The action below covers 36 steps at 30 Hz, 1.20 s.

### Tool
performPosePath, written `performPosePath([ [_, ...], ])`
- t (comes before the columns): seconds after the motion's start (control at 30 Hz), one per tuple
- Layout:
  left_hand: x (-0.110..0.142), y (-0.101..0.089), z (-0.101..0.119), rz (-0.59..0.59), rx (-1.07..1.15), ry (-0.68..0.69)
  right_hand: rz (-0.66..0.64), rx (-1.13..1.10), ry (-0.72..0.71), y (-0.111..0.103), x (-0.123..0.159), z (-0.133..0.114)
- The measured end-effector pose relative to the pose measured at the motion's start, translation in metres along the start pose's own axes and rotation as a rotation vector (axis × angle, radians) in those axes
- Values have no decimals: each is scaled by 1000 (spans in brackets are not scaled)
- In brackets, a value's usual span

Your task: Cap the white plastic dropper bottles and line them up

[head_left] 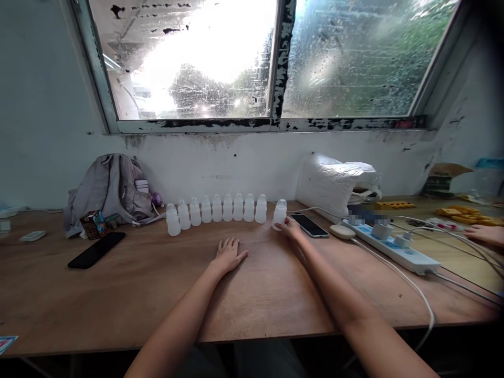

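Observation:
Several frosted white baby bottles [217, 208] with clear domed caps stand upright in a row towards the back of the wooden table. At the right end, a little apart from the others, is one more baby bottle [280, 210]. The fingers of my right hand [289, 227] are closed around its lower part, and its base appears to be on the table. My left hand [228, 255] lies flat on the tabletop in front of the row, fingers stretched out, holding nothing. A phone [310, 225] lies just right of my right hand.
A white power strip [394, 247] with plugs and cables and a round pale device [342, 232] lie to the right. Behind them is a white plastic bag [326, 178]. On the left are a grey backpack [114, 194], a small box [93, 224] and a black phone [96, 250]. Another person's hand [486, 233] shows far right.

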State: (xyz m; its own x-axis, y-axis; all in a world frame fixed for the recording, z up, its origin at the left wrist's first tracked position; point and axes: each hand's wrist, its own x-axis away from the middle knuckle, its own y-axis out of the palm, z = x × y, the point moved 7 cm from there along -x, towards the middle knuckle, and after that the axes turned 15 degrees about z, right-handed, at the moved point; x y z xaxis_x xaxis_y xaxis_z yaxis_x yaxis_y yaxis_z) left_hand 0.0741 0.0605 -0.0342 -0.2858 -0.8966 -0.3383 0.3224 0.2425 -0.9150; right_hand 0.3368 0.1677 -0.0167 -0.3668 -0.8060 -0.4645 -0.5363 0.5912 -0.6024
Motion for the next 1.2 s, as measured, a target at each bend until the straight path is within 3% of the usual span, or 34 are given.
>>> performPosePath([
  [0.33,1,-2,1,67,75,13,50,2,87,23,-22,2],
  [0.53,1,-4,2,63,96,10,65,-60,11,33,-16,4],
  [0.67,1,-5,2,70,95,7,72,56,-53,35,-12,4],
  [0.97,2,-2,1,39,85,9,62,460,-148,13,4,5],
  [1.2,1,-3,2,52,76,18,120,622,27,-16,11,27],
])
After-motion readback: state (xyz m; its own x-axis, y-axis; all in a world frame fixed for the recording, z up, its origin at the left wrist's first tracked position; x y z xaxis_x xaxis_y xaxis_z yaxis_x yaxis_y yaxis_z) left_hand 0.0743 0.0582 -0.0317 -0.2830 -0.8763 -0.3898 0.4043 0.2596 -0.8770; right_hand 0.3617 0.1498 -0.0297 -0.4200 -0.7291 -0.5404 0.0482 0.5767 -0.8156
